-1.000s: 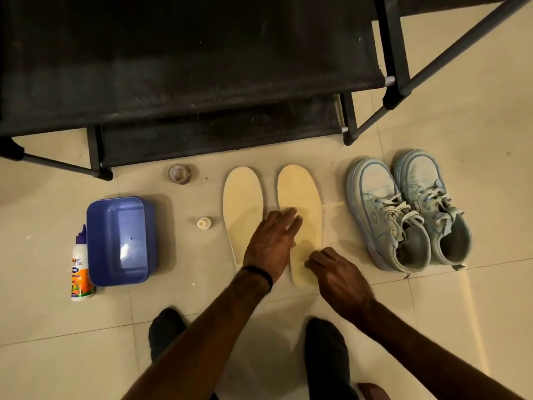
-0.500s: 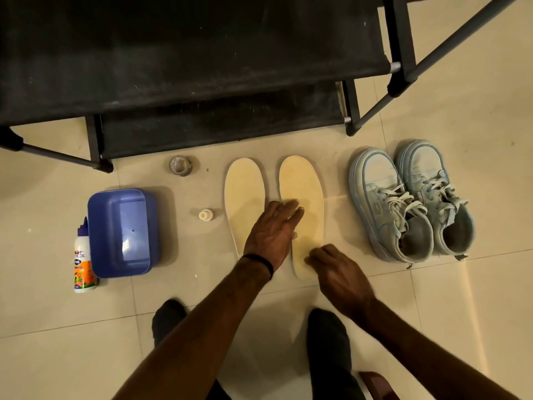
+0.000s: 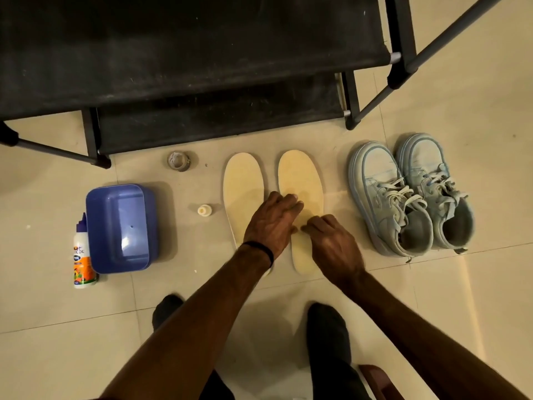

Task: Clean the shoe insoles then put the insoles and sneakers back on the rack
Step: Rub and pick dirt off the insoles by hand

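Right insole (image 3: pixel 300 183): lies flat on the floor (image 3: pixel 461 298), directly ahead of the person, toe end toward the rack (image 3: pixel 202 82), heel end toward the feet.
Long axis: runs near-to-far, almost parallel to the left insole (image 3: pixel 243 186) just beside it; a narrow strip of floor shows between the two.
Left hand (image 3: pixel 272 223): fingers straight and together, laid across the gap, fingertips resting on the middle of the right insole, heel of the hand over the left insole. Holds nothing.
Right hand (image 3: pixel 331 241): over the heel half of the right insole, fingers curled with the tips at its inner edge; whether they pinch the edge or only touch it cannot be told.
Nearer hand: both reach the right insole; the right hand covers more of it and comes in along its axis from the heel end.
Sneakers (image 3: pixel 409 194): pair upright on the floor, to the right of the insoles and apart from them, toes toward the rack, openings toward the person.
Other items: blue tub (image 3: pixel 121 226), bottle (image 3: pixel 82 255), small cap (image 3: pixel 204 210) and tape roll (image 3: pixel 178 160) lie to the left, out of both hands' reach line.
Judgement: cleaning step appears in hand; a lift would best start from the heel end.
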